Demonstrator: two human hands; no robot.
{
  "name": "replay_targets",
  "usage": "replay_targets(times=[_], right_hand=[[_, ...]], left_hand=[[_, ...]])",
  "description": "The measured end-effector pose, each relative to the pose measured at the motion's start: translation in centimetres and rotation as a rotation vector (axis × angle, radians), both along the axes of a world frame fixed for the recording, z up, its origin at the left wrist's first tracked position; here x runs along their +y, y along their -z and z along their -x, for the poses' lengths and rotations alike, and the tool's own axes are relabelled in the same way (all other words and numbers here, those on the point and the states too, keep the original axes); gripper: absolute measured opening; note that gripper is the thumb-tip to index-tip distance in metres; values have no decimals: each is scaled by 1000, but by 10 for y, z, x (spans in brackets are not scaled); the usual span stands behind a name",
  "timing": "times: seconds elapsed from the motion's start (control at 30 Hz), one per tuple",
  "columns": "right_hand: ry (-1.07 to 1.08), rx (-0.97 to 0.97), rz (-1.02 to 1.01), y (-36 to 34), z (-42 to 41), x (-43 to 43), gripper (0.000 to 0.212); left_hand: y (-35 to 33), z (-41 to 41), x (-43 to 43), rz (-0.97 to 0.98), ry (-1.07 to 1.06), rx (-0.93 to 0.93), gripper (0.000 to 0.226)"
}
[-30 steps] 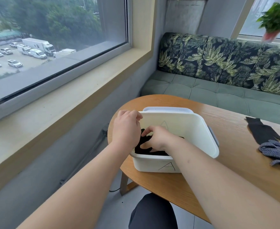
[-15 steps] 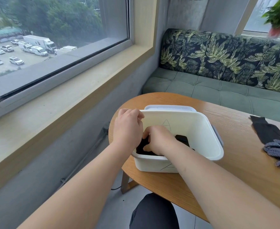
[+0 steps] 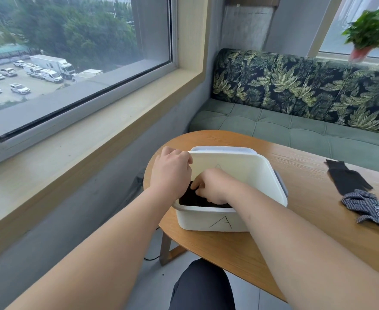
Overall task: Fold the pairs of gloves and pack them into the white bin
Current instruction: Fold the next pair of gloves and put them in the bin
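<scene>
White bin point(image 3: 246, 175), marked A, is sitting at the wooden table's point(image 3: 296, 231) 9 o'clock end. Left hand point(image 3: 170, 173) is gripping the bin's 10 o'clock corner, fingers curling over the rim. Right hand point(image 3: 213, 186) is reaching inside, knuckles bent onto folded black gloves point(image 3: 190, 198) at the bin's 7 o'clock; pinching or only pressing, cannot tell. Loose black glove point(image 3: 345, 177) and patterned grey glove point(image 3: 367, 206) are lying at 3 o'clock, well apart from the bin.

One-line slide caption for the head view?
Glove packing: left hand grips the bin rim, right hand holds black gloves inside; spare gloves on the table.
</scene>
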State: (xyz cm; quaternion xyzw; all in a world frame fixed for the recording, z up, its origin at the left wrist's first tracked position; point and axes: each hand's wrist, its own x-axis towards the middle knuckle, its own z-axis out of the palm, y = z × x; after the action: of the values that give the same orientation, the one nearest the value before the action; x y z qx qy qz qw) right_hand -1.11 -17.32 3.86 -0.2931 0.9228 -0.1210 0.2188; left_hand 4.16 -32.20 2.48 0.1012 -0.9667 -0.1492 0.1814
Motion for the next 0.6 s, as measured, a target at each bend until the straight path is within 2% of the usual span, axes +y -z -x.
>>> replay_targets(times=[0.1,0.2,0.4,0.6], right_hand=[[44,86,39,-7,0,16,35],[81,129,32,-15,-2,35,36],[216,238,74,-28,-5,78,38],[360,461,81,-37,-13,129,44]], left_hand=[[-8,-1,6,142,24,-29,33],[-16,-1,12,197,41,-32,33],[-29,-1,48,242,114,-32,34],[-37,8,102,172,247,-21,34]])
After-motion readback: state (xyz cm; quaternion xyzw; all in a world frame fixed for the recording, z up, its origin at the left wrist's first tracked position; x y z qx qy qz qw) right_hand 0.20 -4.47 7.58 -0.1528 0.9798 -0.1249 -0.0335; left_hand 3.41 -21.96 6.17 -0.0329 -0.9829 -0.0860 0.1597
